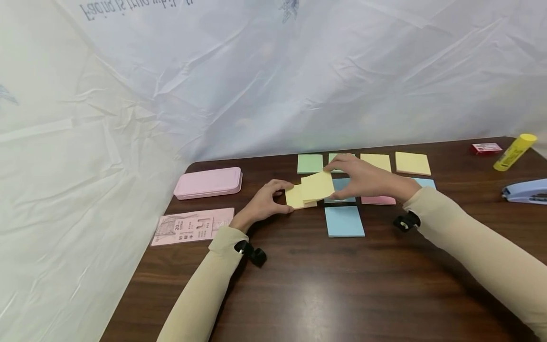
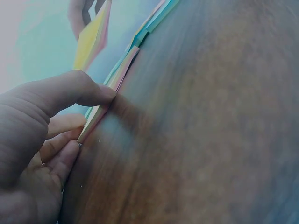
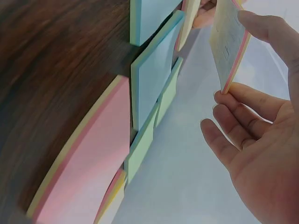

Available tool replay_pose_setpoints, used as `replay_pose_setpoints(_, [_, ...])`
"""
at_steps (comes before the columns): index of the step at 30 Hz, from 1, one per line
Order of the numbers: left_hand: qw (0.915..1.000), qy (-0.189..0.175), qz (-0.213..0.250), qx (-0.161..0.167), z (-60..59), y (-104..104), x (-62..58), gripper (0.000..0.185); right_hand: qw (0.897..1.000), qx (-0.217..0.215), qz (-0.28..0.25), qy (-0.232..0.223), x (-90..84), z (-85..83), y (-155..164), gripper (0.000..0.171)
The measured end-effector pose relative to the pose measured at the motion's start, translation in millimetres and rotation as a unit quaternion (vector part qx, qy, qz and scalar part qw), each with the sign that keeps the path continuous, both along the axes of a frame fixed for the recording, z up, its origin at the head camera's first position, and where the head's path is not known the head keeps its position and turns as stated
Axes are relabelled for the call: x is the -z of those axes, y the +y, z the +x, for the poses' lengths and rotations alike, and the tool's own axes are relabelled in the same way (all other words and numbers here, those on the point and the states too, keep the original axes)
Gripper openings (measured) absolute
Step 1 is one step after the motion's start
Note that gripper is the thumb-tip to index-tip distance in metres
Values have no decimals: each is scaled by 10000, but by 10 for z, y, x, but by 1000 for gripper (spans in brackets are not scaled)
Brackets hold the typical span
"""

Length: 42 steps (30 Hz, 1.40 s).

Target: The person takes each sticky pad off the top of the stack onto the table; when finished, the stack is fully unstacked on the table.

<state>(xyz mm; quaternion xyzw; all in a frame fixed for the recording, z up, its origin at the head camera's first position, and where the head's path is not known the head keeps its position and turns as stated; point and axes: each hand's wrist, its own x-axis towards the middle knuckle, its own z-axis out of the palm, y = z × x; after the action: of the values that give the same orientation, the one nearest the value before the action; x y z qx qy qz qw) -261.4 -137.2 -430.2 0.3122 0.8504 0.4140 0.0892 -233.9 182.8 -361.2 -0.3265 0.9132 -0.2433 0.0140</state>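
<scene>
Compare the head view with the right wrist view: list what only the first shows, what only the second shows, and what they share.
Only the head view shows the pink rectangular case, the printed pink card, the yellow glue stick, the blue stapler and the left hand holding the yellow sticky pad on the table.

Only the right wrist view shows the lifted stack's pink and yellow edge layers.

Both show the right hand pinching that lifted yellow stack, and blue, green and pink pads on the dark wooden table.

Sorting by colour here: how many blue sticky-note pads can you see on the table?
3: near blue pad, middle blue pad under the right hand, far-right blue pad; others may be hidden.
</scene>
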Motion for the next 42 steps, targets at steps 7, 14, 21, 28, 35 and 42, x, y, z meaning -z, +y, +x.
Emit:
replay_pose_setpoints(7, [10000,-22,-14,-27,17,-24,-3,63,9995,197,-51,259,-30,152,205,67])
replay_pose_setpoints(14, [10000,4,-7,-82,44,-34,-13,62,9982,318,-129,490,-61,345,443,70])
replay_pose_setpoints(21, [10000,-10,22,-31,54,-12,-11,62,9959,550,10,715,-12,602,728,70])
replay_pose_setpoints(28, [10000,-19,51,-49,69,-27,-24,61,9950,840,176,504,42,843,951,72])
replay_pose_setpoints(35, [9999,17,98,-46,76,-41,-4,61,9952,893,207,346,158,1010,1066,73])
replay_pose_setpoints(42, [10000,19,39,-63,60,-56,-15,61,9940,775,310,705,295,1080,1105,72])
